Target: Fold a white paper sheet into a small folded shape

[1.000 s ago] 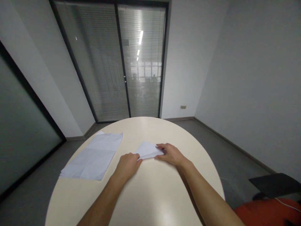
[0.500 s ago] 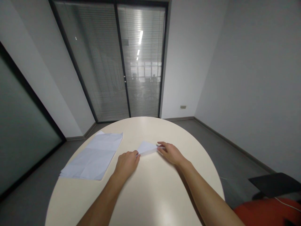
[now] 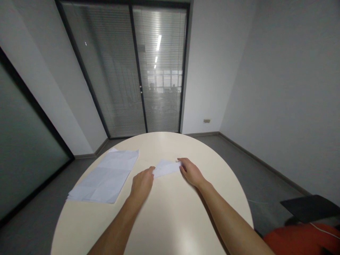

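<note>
L hand [image 3: 141, 183] pinches the near-left end of the folded paper [image 3: 165, 168], fingers curled onto it; R hand [image 3: 190, 171] presses its fingertips on the far-right end. Paper lies low on the round table [image 3: 170, 219], approx. mid-table, betw. both hands. Stack of creased sheets [image 3: 106, 177] lies flat well to the left, near table edge. Glass doors w/ blinds [image 3: 138, 71] behind.
</note>
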Available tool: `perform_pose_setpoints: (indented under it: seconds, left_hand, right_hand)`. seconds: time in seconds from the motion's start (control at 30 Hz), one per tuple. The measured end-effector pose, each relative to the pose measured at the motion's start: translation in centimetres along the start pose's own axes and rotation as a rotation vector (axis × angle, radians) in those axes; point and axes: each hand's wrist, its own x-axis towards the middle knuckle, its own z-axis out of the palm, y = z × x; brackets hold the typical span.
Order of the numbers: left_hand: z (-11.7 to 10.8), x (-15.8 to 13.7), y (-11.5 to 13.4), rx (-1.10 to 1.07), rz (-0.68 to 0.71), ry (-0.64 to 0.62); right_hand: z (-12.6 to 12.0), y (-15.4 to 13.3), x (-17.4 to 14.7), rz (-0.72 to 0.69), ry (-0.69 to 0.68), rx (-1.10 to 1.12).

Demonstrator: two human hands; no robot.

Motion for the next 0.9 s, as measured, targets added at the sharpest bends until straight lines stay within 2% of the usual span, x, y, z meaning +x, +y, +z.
perform_pose_setpoints:
  seconds: [0.57, 0.77, 0.9]
  left_hand:
    - [1.0, 0.0, -0.3, -0.011, 0.061, 0.028]
    - [1.8, 0.4, -0.9, 0.022, 0.24, 0.072]
    - [1.6, 0.3, -0.4, 0.023, 0.32, -0.035]
  right_hand:
    - [0.5, 0.4, 0.0, 0.015, -0.031, -0.056]
    - [0.3, -0.1, 0.0, 0.009, -0.041, -0.115]
    - [0.0, -0.7, 0.1, 0.011, -0.048, -0.214]
